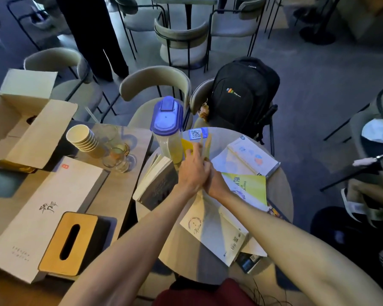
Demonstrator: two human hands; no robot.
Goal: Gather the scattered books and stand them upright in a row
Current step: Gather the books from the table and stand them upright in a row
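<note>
Both hands meet over the middle of the round table (283,191). My left hand (192,171) and my right hand (215,180) together grip a thin yellow book (187,146) standing upright beside the pitcher. Several books lie flat around them: a dark paperback (157,184) to the left, a white book (217,230) under my forearms, a yellow-green book (250,186) to the right, and a pale illustrated book (252,155) at the far right. A dark book (249,262) pokes out at the near edge.
A plastic pitcher with a blue lid (167,127) stands at the table's back edge. On the left table are stacked paper cups (82,138), glasses (117,157), a cardboard box (22,129), a flat white box (47,213) and a tissue holder (69,241). Chairs and a black backpack (241,96) sit behind.
</note>
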